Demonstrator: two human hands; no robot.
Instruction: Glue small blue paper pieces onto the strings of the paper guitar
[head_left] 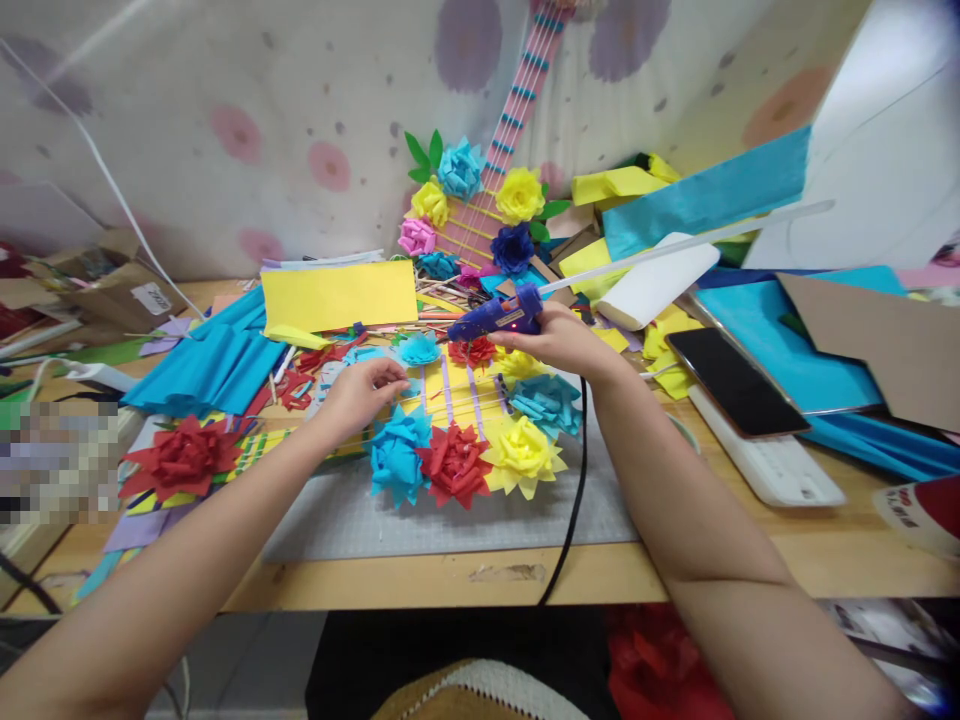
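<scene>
My right hand [559,345] grips a blue hot glue gun [495,318], its nozzle pointing left above the decorated guitar. A long white glue stick [690,245] juts from its back. My left hand [364,395] is closed in a pinch at the guitar's left side, close to a light-blue paper flower [418,349]; what its fingertips hold is too small to make out. The yellow paper guitar [457,395] lies flat with purple strips across it. Along its near edge sit a blue flower [401,455], a red flower [454,465] and a yellow flower [525,455].
A pink flowered guitar [517,110] leans at the back. Blue crepe paper [210,355] and a yellow sheet [341,297] lie left. A phone [739,380] rests on a white box [765,460] at right. The gun's black cord [576,500] hangs over the table edge.
</scene>
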